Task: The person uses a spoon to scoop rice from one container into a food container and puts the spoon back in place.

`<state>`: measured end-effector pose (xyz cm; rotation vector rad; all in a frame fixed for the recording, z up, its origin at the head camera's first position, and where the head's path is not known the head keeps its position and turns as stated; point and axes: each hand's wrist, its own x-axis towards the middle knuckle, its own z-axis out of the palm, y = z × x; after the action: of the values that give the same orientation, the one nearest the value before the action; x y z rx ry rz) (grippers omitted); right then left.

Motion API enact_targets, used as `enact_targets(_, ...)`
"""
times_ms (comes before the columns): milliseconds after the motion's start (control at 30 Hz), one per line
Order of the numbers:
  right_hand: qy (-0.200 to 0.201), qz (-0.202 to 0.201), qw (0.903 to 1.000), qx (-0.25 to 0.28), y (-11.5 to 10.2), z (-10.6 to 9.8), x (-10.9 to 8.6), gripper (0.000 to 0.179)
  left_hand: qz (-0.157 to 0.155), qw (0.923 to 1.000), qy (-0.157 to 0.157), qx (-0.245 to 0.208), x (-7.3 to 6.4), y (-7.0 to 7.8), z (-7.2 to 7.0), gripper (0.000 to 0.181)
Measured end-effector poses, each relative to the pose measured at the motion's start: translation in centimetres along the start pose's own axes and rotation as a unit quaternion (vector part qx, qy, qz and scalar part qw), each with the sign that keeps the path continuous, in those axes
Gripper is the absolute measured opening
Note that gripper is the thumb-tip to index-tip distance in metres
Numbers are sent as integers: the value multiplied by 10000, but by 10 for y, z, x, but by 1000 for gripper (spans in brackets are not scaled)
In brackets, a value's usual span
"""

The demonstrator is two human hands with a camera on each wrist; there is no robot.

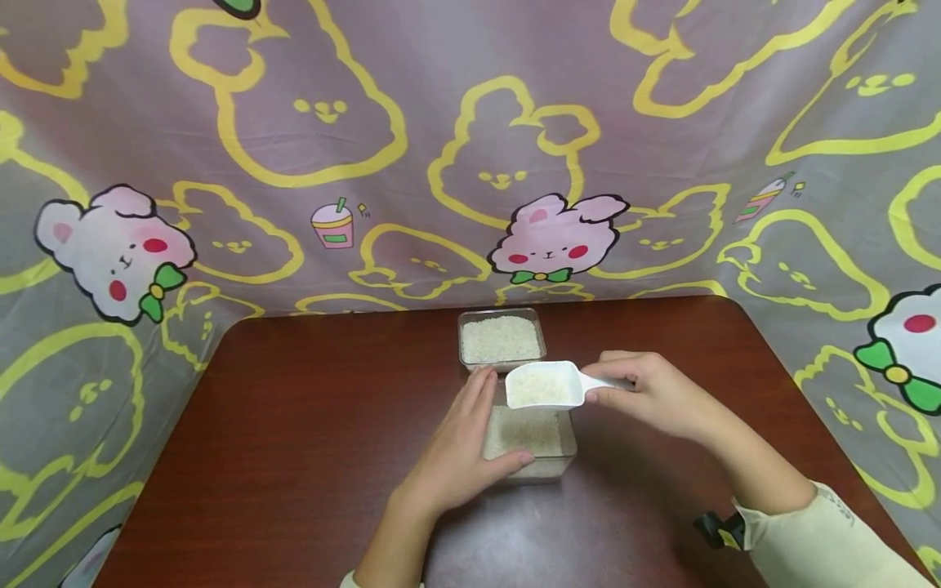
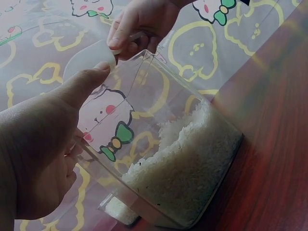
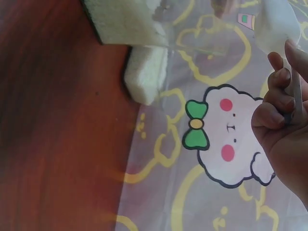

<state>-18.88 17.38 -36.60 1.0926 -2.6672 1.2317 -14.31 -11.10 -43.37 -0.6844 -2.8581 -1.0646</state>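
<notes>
My right hand (image 1: 654,392) grips the handle of a white scoop (image 1: 544,385), which holds white rice and hangs level above a clear box (image 1: 564,464). In the right wrist view, the fingers are curled round the scoop's handle (image 3: 296,89). My left hand (image 1: 459,449) rests at the left side of this box, fingers straight along it and thumb lying across the near rim. Through the box's wall in the left wrist view, the rice (image 2: 183,168) shows as a sloping heap.
Behind the near box stands a second clear box (image 1: 501,365), filled with white rice (image 1: 500,336). Both are on a dark red-brown table (image 1: 309,441). A patterned cloth (image 1: 412,98) with yellow outlines and cartoon rabbits surrounds the table's back and sides.
</notes>
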Motion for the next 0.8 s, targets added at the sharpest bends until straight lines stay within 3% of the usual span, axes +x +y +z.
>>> enact_targets(233, 38, 124, 9997, -195, 1, -16, 23, 26, 44, 10000, 29, 71, 1, -1, -4, 106)
enact_targets(400, 114, 467, 9982, -371, 14, -18, 49, 23, 28, 10000, 6, 86, 1, -2, -5, 106)
enact_targets(667, 107, 1154, 9921, -483, 60, 4, 84, 27, 44, 10000, -60, 45, 0, 0, -3, 106)
enact_targets(800, -4, 1272, 9903, -553, 74, 19, 96, 24, 143, 9998, -32, 116, -1, 0, -2, 105)
